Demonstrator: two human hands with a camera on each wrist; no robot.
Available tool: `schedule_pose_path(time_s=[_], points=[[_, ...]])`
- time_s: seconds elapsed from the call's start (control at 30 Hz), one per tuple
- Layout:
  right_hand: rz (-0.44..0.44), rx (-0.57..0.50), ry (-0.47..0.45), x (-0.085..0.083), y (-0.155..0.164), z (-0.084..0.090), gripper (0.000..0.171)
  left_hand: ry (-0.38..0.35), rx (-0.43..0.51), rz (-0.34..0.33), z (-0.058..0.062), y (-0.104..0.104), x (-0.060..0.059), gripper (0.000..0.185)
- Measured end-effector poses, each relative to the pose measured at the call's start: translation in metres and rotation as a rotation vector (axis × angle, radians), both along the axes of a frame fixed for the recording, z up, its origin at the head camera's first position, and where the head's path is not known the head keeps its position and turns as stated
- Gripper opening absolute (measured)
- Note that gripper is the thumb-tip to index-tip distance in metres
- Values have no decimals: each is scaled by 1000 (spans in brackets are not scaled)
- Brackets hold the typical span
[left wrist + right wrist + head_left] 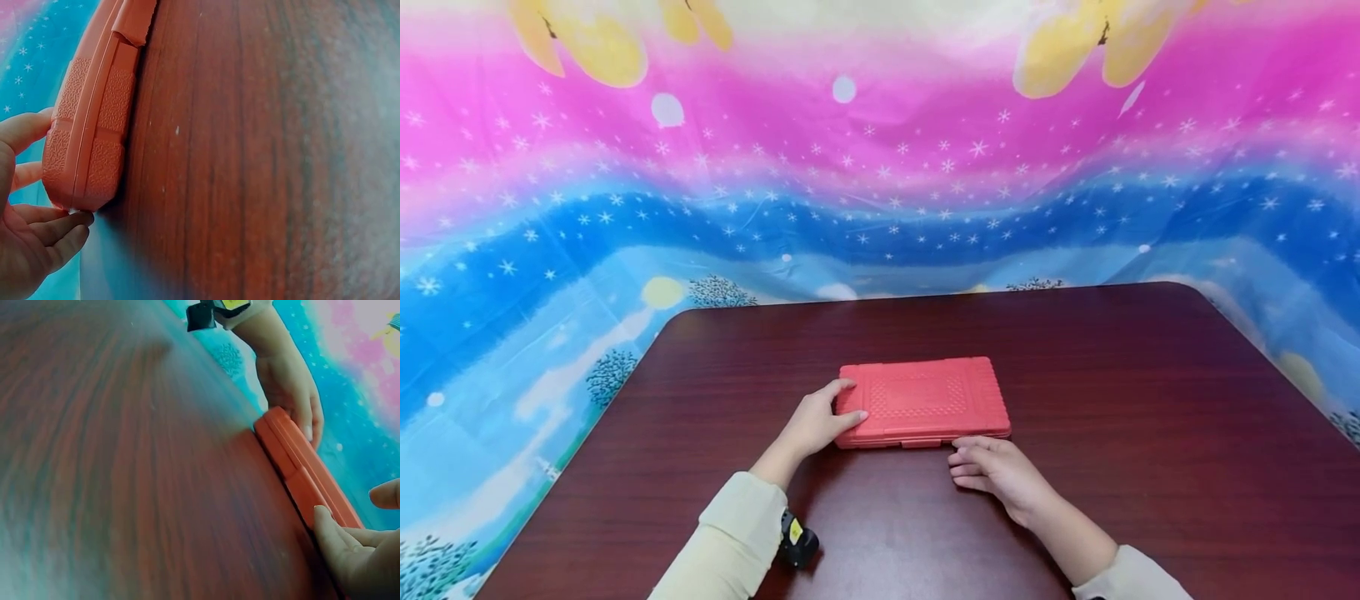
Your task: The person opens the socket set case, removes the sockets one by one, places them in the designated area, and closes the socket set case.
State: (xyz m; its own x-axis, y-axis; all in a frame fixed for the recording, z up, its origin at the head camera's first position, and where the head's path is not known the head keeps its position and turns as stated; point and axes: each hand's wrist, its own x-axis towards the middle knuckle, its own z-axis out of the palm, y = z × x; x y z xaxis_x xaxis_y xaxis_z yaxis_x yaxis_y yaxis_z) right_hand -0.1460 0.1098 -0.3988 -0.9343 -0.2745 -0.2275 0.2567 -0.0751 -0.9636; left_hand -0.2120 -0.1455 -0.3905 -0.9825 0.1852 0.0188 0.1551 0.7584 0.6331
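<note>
Red plastic case [923,402] lies flat at the centre of the dark wood surface [1150,400]. Left hand [817,423], at 9 o'clock, grips its end with curled fingers; right hand [997,468], at 5 o'clock, touches its near edge, fingers relaxed.

From my remote station I saw a red case [925,400] of matt moulded plastic, its lid stamped with a fine raised grid and its edge panels pebbled rough, lying near the front edge of the tabletop [1150,400]. That tabletop was dark reddish wood-grain, smooth with a soft sheen. Behind the far edge hung a thin, glossy plastic sheet [880,192], creased and printed. The cream sleeve [730,542] looked like soft matt cloth.
</note>
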Motion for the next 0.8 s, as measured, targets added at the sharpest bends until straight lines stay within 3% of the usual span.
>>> schedule_pose_path(time_s=[0.3, 0.8], points=[[40, -96, -71, 0, -16, -3, 52, 3, 17, -9, 1, 0, 0, 55], [-14, -136, -99, 1, -26, -6, 54, -2, 28, -17, -1, -3, 0, 55]])
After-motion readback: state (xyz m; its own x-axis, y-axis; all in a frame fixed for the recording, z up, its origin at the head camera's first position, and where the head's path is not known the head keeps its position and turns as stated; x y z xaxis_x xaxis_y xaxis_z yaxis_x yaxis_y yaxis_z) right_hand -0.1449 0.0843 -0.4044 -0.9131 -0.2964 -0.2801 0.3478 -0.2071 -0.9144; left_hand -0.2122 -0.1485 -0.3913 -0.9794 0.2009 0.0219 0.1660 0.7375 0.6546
